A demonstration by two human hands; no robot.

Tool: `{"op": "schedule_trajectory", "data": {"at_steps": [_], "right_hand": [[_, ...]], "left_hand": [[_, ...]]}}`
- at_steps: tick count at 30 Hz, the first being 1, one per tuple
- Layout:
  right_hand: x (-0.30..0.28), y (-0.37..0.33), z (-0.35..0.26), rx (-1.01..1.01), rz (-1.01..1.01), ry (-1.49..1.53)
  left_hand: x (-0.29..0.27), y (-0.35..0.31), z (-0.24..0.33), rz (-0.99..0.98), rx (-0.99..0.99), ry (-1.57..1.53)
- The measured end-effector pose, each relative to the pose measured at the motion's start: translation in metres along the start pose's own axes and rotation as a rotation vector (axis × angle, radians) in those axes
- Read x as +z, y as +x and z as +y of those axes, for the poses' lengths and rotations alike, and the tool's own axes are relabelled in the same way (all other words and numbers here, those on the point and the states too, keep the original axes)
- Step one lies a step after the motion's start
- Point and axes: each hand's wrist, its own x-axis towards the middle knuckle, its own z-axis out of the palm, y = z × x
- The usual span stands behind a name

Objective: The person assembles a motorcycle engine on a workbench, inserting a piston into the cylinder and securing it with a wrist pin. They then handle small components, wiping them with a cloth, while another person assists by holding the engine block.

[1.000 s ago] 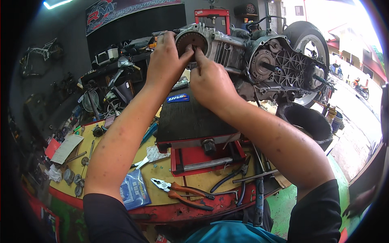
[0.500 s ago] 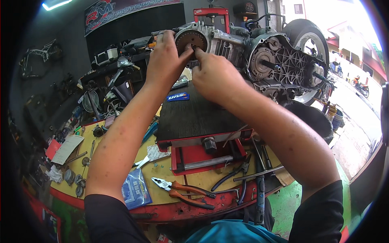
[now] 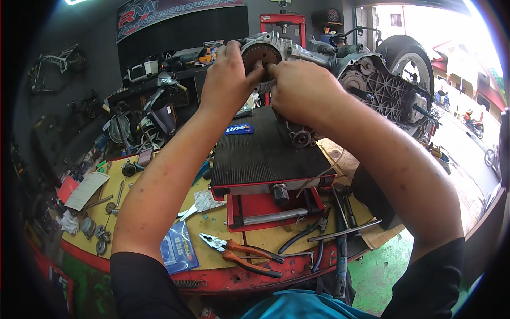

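A round toothed sprocket (image 3: 260,53), dark brown with holes, sits at the end of a metal scooter engine (image 3: 357,74). My left hand (image 3: 227,82) grips its left rim, fingers curled over the edge and thumb pressed near the middle. My right hand (image 3: 305,87) is closed at the sprocket's centre, its fingertips meeting close to my left thumb. Whatever the right fingers pinch is hidden. Below both hands stands a red lift stand (image 3: 276,183) with a ribbed black top (image 3: 255,154), where a small blue packet (image 3: 239,129) lies.
Orange-handled pliers (image 3: 249,255), a blue plastic packet (image 3: 178,247) and a metal rod (image 3: 345,230) lie on the yellow bench (image 3: 212,234). Small metal parts (image 3: 95,231) and a paper sheet (image 3: 87,190) are at the left. A wheel (image 3: 409,64) stands behind the engine.
The view has shifted slightly, so the engine and stand appear farther right. Both hands stay at the sprocket, and the right hand covers more of its right side.
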Motion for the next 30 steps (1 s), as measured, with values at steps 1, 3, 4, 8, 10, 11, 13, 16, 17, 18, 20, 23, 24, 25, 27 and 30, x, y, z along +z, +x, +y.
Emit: {"op": "schedule_trajectory", "data": {"at_steps": [1, 3, 4, 8, 10, 11, 13, 16, 17, 18, 20, 23, 24, 25, 27, 30], "right_hand": [[-0.004, 0.002, 0.000, -0.011, -0.017, -0.011], [-0.010, 0.007, 0.001, -0.033, -0.054, -0.034], [-0.010, 0.008, 0.003, -0.041, -0.052, -0.043], [-0.013, 0.011, 0.008, -0.041, -0.064, -0.074], [-0.017, 0.010, 0.007, -0.046, -0.095, -0.102], [-0.022, 0.009, 0.005, -0.059, -0.118, -0.132], [-0.025, 0.009, 0.005, -0.075, -0.134, -0.171], [-0.025, 0.009, 0.004, -0.105, -0.134, -0.217], [-0.029, 0.009, 0.003, -0.124, -0.145, -0.249], [-0.032, 0.010, 0.000, -0.144, -0.156, -0.277], [-0.038, 0.013, -0.006, -0.162, -0.172, -0.315], [-0.045, 0.015, -0.007, -0.155, -0.199, -0.322], [-0.046, 0.015, -0.008, -0.149, -0.205, -0.314], [-0.046, 0.014, -0.008, -0.155, -0.192, -0.305], [-0.043, 0.012, -0.005, -0.166, -0.164, -0.290], [-0.038, 0.012, -0.003, -0.154, -0.128, -0.288]], "left_hand": [[0.001, 0.000, -0.001, 0.003, 0.002, 0.002], [0.001, 0.000, -0.001, 0.010, 0.004, 0.004], [0.002, 0.000, 0.000, 0.013, 0.003, 0.005], [0.002, 0.001, 0.002, 0.008, -0.014, -0.003], [0.003, 0.000, -0.001, 0.029, 0.033, 0.005], [0.003, -0.001, -0.002, 0.040, 0.057, 0.008], [0.004, -0.001, 0.000, 0.042, 0.054, -0.002], [0.004, 0.000, 0.000, 0.044, 0.049, -0.018], [0.004, 0.000, 0.000, 0.044, 0.047, -0.023], [0.004, 0.000, -0.001, 0.052, 0.054, -0.015], [0.004, -0.001, -0.004, 0.068, 0.069, 0.001], [0.004, -0.001, 0.000, 0.066, 0.076, 0.005], [0.004, -0.001, 0.000, 0.066, 0.074, 0.004], [0.004, -0.001, 0.000, 0.066, 0.072, 0.003], [0.004, -0.001, 0.000, 0.064, 0.067, -0.003], [0.004, -0.001, 0.000, 0.056, 0.060, -0.008]]}}
